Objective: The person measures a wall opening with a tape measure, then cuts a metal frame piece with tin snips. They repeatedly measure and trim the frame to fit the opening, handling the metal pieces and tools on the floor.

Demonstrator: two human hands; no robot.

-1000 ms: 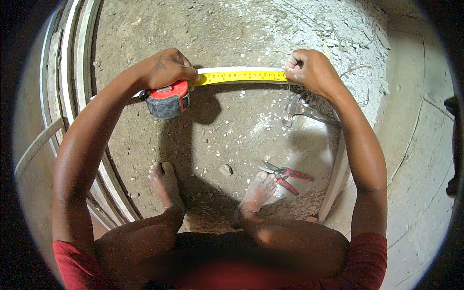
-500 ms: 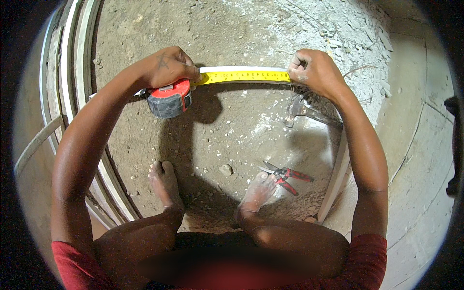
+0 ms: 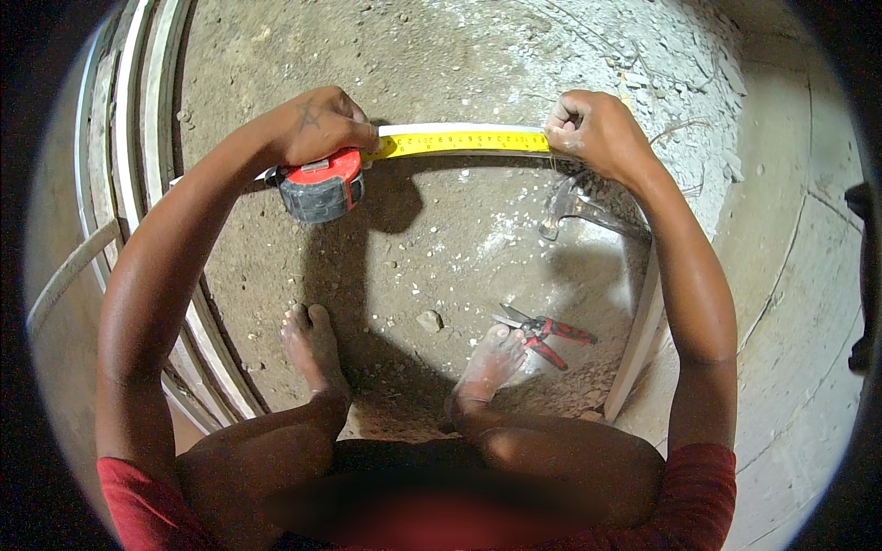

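Between my hands a yellow tape measure blade [image 3: 469,142] is stretched out along a white strip [image 3: 459,127], which shows just beyond its far edge. My left hand [image 3: 326,129] is closed at the left part of the blade, its thumb against the blade and strip. Just below that hand sits the red and black tape measure case [image 3: 320,188]. At the right, my right hand [image 3: 590,130] is closed in a fist around the blade's end and the strip. Its fingers hide the tip of the blade.
A claw hammer [image 3: 588,216] lies below my right hand. Red-handled snips [image 3: 551,335] rest by my right foot [image 3: 491,363]. Long pale metal profiles [image 3: 156,101] run along the left. Broken plaster rubble [image 3: 661,64] covers the far right, beside the wall [image 3: 781,257]. A stone [image 3: 429,320] lies between my feet.
Both hands stay nearly in place, with a very slight upward shift. The blade and strip remain stretched between them.
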